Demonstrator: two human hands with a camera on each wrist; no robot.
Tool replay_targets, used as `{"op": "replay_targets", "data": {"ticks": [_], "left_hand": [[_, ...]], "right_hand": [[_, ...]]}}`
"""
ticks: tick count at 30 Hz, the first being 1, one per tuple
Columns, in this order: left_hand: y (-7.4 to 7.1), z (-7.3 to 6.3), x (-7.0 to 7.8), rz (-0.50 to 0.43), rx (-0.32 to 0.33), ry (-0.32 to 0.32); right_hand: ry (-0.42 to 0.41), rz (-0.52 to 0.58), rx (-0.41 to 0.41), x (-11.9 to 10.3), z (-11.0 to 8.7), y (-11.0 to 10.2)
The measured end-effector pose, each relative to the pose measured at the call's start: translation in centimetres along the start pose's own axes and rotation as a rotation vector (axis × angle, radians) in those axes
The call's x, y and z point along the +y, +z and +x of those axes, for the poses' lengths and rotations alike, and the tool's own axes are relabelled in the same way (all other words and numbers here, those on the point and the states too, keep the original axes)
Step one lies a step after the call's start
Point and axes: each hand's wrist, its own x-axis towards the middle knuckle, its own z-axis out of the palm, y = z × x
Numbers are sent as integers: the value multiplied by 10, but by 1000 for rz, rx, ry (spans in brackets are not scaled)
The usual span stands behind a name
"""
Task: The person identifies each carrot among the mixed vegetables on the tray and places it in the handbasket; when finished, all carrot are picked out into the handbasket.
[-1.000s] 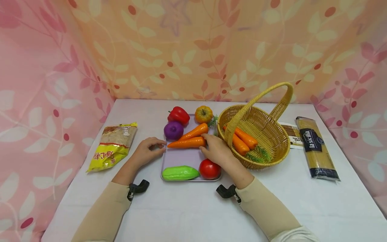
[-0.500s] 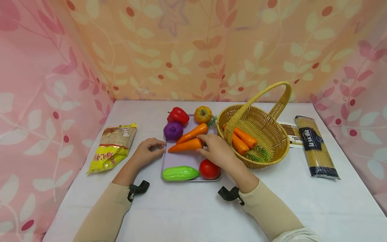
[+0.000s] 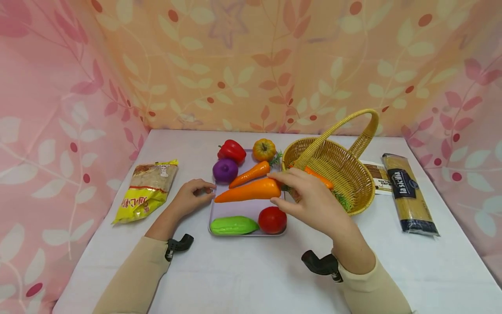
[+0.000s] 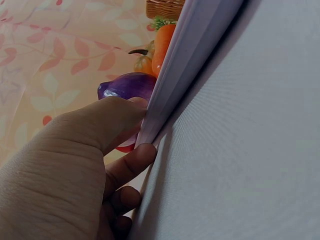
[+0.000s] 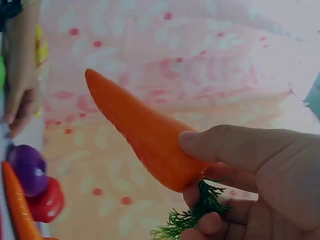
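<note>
Head view: our right hand (image 3: 310,199) grips carrot (image 3: 249,190) by thick end, likely surest; left hand (image 3: 191,197) pinches tray (image 3: 231,208), perhaps steadying.

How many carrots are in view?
3: a carrot held by the right hand, another carrot on the tray, a third carrot in the basket. More may be hidden behind that hand.

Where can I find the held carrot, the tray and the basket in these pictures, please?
Held carrot (image 5: 144,136): right wrist view, middle of its orange body.
Tray (image 3: 236,208): head view, bare part of its floor.
Basket (image 3: 342,162): head view, bare inner wall.
</note>
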Motion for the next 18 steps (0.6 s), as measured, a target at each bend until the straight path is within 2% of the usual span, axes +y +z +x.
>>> {"op": "replay_targets", "data": {"ticks": [6, 12, 18], "left_hand": [[1, 0, -1, 4, 7, 8], [1, 0, -1, -1, 16, 21], [1, 0, -1, -9, 13, 26]], "right_hand": [[-58, 21, 136, -4, -20, -34], [-37, -18, 274, -4, -41, -64], [-40, 28, 413, 8, -57, -87]]}}
